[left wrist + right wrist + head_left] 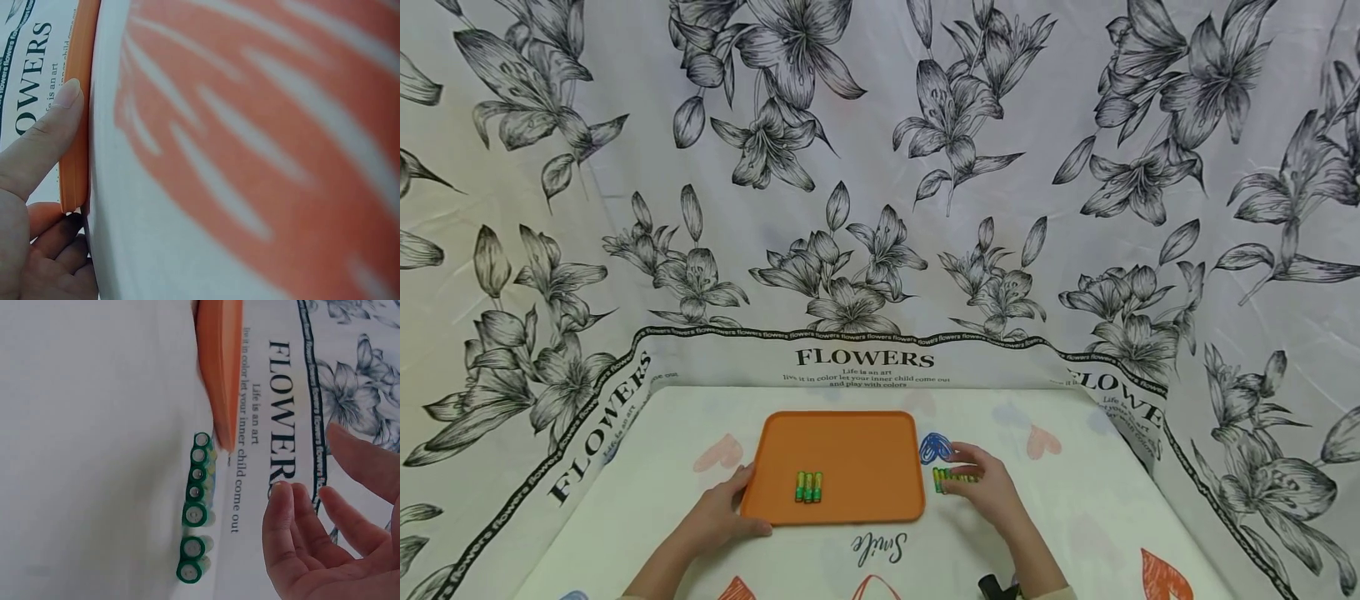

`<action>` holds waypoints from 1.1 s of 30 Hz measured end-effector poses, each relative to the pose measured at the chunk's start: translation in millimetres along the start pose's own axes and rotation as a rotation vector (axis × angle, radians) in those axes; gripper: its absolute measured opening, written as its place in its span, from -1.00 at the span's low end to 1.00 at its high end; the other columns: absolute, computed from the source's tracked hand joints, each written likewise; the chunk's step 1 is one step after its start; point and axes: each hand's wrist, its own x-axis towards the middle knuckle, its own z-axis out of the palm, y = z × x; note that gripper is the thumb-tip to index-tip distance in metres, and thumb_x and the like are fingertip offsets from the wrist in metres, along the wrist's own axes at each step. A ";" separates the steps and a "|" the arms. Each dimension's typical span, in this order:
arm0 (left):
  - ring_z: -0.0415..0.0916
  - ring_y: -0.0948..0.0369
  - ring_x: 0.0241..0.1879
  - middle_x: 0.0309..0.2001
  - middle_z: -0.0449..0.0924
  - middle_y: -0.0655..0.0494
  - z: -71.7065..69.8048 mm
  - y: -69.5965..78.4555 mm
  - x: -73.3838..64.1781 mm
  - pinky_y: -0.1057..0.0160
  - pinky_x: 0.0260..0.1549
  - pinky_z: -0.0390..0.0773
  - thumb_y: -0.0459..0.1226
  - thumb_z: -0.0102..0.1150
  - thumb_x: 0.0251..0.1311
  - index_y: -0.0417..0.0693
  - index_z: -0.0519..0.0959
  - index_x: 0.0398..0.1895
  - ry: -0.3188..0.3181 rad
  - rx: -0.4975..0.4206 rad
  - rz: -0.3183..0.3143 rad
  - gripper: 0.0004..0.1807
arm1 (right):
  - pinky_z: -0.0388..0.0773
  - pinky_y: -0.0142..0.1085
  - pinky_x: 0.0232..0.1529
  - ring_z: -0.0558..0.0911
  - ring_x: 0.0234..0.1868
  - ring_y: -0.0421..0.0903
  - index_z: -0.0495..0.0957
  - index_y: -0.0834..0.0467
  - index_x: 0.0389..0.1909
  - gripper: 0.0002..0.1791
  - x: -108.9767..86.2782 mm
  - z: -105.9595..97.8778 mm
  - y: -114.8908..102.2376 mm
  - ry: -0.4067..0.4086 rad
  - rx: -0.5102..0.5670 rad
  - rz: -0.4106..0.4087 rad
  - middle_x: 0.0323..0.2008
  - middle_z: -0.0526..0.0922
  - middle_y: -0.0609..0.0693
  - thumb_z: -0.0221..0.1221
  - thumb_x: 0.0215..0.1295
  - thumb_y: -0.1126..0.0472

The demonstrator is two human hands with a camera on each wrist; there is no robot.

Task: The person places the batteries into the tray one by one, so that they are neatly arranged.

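Note:
My left hand [718,512] grips the near left corner of an orange tray [865,467]. In the left wrist view its thumb lies along the front wall of the tray [76,150], and the other fingers curl at the left end. Three green and yellow batteries [808,487] lie side by side on the tray, left of its middle. My right hand [981,483] hovers over a row of similar batteries [937,480] just right of the tray, partly covering them. The right wrist view has several batteries [195,514] in line, with a small gap; the right hand's [331,537] fingers are loosely bent and parted, holding nothing.
A white cloth [1045,517] printed with hearts and lettering covers the table. Behind and at both sides hangs a floral curtain [850,250]. A black object [996,587] shows beside the right forearm at the bottom edge.

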 end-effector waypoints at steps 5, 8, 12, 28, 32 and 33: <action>-0.01 -0.33 0.51 0.54 0.02 -0.37 -0.7 1.6 -0.8 -0.36 0.39 0.13 0.15 0.66 -0.37 -0.16 0.11 0.58 -0.002 -0.002 0.000 0.41 | 0.71 -0.12 -0.02 0.67 0.08 0.09 0.50 0.15 0.32 -0.31 -2.3 -11.1 5.8 0.022 -0.043 0.015 0.14 0.66 0.19 0.43 0.11 0.35; -0.02 -0.32 0.52 0.54 0.01 -0.37 -1.3 3.4 -1.1 -0.35 0.40 0.12 0.15 0.67 -0.38 -0.17 0.11 0.58 -0.003 -0.006 0.003 0.41 | 0.70 -0.09 -0.01 0.66 0.09 0.12 0.52 0.16 0.30 -0.32 -3.7 -17.0 10.1 0.034 -0.062 0.019 0.12 0.66 0.19 0.42 0.09 0.40; -0.03 -0.32 0.52 0.54 0.01 -0.36 -1.6 4.3 -1.1 -0.35 0.40 0.12 0.16 0.67 -0.39 -0.18 0.10 0.58 -0.005 -0.005 -0.002 0.43 | 0.69 -0.07 0.01 0.65 0.13 0.14 0.52 0.15 0.31 -0.31 -4.5 -24.3 15.6 0.046 -0.070 0.030 0.14 0.66 0.18 0.43 0.09 0.40; -0.01 -0.31 0.52 0.54 0.03 -0.36 0.3 -1.6 1.5 -0.35 0.40 0.12 0.15 0.67 -0.37 -0.17 0.12 0.58 0.002 0.004 0.011 0.41 | 0.61 0.04 0.12 0.52 0.27 0.23 0.50 0.16 0.32 -0.20 5.1 -44.3 35.6 0.051 -0.105 0.114 0.27 0.56 0.23 0.47 -0.05 0.45; -0.02 -0.30 0.53 0.54 0.02 -0.34 1.2 -2.9 2.5 -0.35 0.41 0.11 0.16 0.66 -0.39 -0.18 0.12 0.58 0.003 0.001 0.000 0.42 | 0.56 0.07 0.18 0.54 0.25 0.20 0.52 0.16 0.31 -0.18 9.8 -42.7 39.2 0.043 -0.128 0.105 0.25 0.57 0.22 0.46 -0.10 0.49; -0.02 -0.30 0.53 0.54 0.02 -0.34 1.5 -3.1 2.9 -0.35 0.41 0.11 0.16 0.66 -0.40 -0.17 0.12 0.58 0.004 0.001 -0.003 0.42 | 0.55 0.08 0.19 0.54 0.24 0.19 0.52 0.16 0.30 -0.18 10.8 -42.1 40.0 0.040 -0.133 0.104 0.25 0.58 0.20 0.46 -0.12 0.51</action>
